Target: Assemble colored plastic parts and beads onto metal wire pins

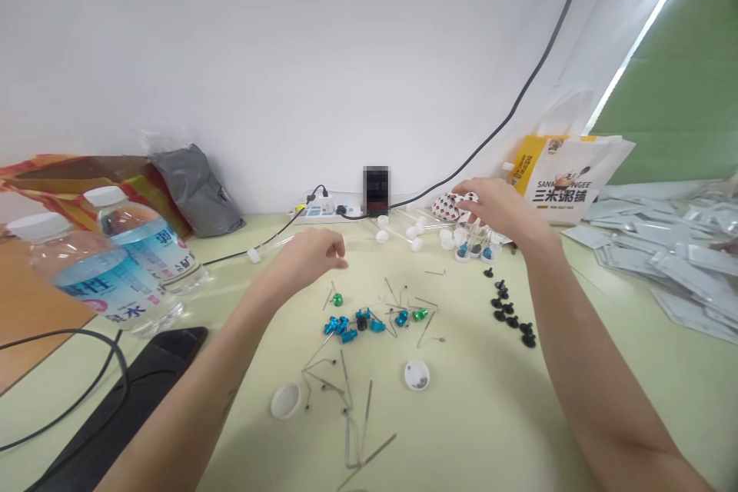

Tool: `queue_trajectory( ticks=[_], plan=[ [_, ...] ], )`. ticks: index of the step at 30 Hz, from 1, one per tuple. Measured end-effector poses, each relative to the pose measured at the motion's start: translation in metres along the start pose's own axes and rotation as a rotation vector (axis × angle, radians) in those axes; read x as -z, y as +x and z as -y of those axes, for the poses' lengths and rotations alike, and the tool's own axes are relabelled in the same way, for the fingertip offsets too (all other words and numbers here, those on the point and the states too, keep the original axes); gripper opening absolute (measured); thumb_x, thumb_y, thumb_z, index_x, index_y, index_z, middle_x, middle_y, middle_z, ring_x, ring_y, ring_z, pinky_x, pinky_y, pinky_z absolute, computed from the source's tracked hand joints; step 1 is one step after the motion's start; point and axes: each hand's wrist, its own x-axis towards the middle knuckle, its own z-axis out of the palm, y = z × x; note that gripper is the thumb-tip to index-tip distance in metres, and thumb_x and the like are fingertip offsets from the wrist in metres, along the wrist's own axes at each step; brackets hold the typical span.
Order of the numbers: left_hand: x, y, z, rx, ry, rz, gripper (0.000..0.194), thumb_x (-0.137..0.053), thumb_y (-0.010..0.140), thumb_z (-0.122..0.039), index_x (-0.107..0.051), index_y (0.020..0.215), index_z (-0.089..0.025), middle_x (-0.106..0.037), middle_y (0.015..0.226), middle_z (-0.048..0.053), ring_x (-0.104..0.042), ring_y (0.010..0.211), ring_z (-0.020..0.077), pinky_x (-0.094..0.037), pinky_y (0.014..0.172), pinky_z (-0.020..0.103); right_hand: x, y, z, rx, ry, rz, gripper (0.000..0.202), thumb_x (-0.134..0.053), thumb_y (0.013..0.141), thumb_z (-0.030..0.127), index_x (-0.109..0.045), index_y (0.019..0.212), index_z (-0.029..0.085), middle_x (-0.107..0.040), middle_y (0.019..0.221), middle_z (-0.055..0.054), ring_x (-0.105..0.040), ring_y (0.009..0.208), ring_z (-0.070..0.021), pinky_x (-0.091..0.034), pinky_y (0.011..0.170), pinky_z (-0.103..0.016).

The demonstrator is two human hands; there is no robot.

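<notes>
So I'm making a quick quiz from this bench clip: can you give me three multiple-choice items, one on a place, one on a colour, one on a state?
1. Where do the water bottles lie?
A. At the left of the table
B. Beside the green wall
C. Between the hands

2. What colour are the small caps lying under the right forearm?
A. White
B. Black
C. Red

3. How is the left hand held?
A. Flat on the table
B. Gripping a bottle
C. Loosely curled above the table

Answers:
1 A, they lie at the left edge by the black cable.
2 B, all look black.
3 C, fingers bent, with nothing visible in them.
</notes>
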Motion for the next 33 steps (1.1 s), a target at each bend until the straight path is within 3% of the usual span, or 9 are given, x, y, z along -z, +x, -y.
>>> queue_trajectory(
  ticks=[3,6,10,14,16,19,25,30,33],
  plan=[
    [-0.018,0.006,0.012,0.005,0.019,0.191,0.024,-0.075,0.052,-0.031,-0.066,0.072,-0.021,-0.064,0.072,0.003,-0.06,0.069,0.0235,-0.037,0.055,0.026,0.009,-0.006,0.005,0.006,0.074,0.018,0.024,-0.046,0.089,0.03,-0.059,0.106,0.021,-0.066,0.095,-0.002,-0.06,0.064,-0.0133,-0.041,0.062,-0.025],
    [-0.036,0.01,0.016,0.014,0.037,0.296,0.025,-0.076,0.044,-0.024,-0.062,0.064,-0.02,-0.061,0.07,0.003,-0.058,0.065,0.0223,-0.037,0.053,0.026,0.018,-0.014,0.006,-0.002,0.086,0.025,0.024,-0.048,0.088,0.033,-0.06,0.105,0.021,-0.067,0.086,-0.002,-0.061,0.066,-0.014,-0.041,0.06,-0.024],
    [-0.049,0.012,0.012,0.009,0.045,0.303,0.015,-0.067,0.052,-0.02,-0.053,0.056,-0.018,-0.056,0.068,0.003,-0.053,0.056,0.018,-0.035,0.05,0.026,0.032,-0.024,0.006,-0.062,0.102,0.003,0.027,-0.047,0.089,0.036,-0.058,0.11,0.023,-0.066,0.09,-0.002,-0.061,0.067,-0.0136,-0.041,0.054,-0.022],
    [-0.049,0.012,0.01,-0.024,0.022,0.231,0.013,-0.059,0.055,-0.015,-0.047,0.053,-0.018,-0.052,0.063,0.002,-0.051,0.055,0.017,-0.032,0.05,0.025,0.034,-0.028,-0.002,-0.125,0.037,0.04,0.027,-0.044,0.09,0.038,-0.057,0.108,0.023,-0.066,0.087,-0.003,-0.061,0.067,-0.0135,-0.039,0.051,-0.021],
    [-0.046,0.013,0.009,-0.052,-0.002,0.171,0.013,-0.057,0.059,-0.017,-0.046,0.053,-0.019,-0.051,0.061,0.002,-0.051,0.058,0.0184,-0.03,0.05,0.026,0.021,-0.028,-0.007,-0.156,-0.105,0.101,0.025,-0.04,0.091,0.037,-0.059,0.098,0.022,-0.066,0.079,-0.003,-0.061,0.066,-0.0145,-0.037,0.052,-0.022],
    [-0.037,0.012,0.004,-0.08,-0.056,0.077,0.012,-0.054,0.066,-0.021,-0.047,0.056,-0.019,-0.051,0.059,0.002,-0.051,0.06,0.0196,-0.029,0.051,0.027,-0.013,-0.034,-0.016,-0.186,-0.2,0.099,0.022,-0.048,0.088,0.033,-0.06,0.079,0.017,-0.065,0.08,-0.008,-0.061,0.073,-0.0206,-0.036,0.056,-0.026],
    [-0.019,0.003,-0.014,-0.133,-0.232,-0.067,0.009,-0.051,0.074,-0.026,-0.052,0.068,-0.02,-0.058,0.069,0.002,-0.055,0.065,0.0193,-0.038,0.056,0.028,-0.079,-0.069,-0.037,-0.297,-0.275,0.101,0.03,-0.034,0.095,0.031,-0.058,0.085,0.016,-0.064,0.084,-0.01,-0.061,0.081,-0.0232,-0.037,0.06,-0.028],
    [-0.01,-0.01,-0.034,-0.157,-0.409,-0.133,0.007,-0.05,0.079,-0.025,-0.053,0.081,-0.019,-0.062,0.081,0.004,-0.061,0.074,0.0176,-0.048,0.064,0.028,-0.097,-0.077,-0.047,-0.312,-0.256,0.157,0.027,-0.043,0.093,0.037,-0.057,0.1,0.014,-0.062,0.097,-0.008,-0.059,0.089,-0.0192,-0.047,0.073,-0.032],
    [-0.017,-0.024,-0.046,-0.171,-0.593,-0.174,0.01,-0.054,0.079,-0.025,-0.055,0.085,-0.018,-0.064,0.088,0.005,-0.062,0.081,0.018,-0.051,0.071,0.03,-0.1,-0.076,-0.049,-0.306,-0.246,0.187,0.028,-0.051,0.09,0.034,-0.054,0.111,0.015,-0.057,0.11,-0.007,-0.058,0.095,-0.018,-0.05,0.081,-0.038]
  ],
)
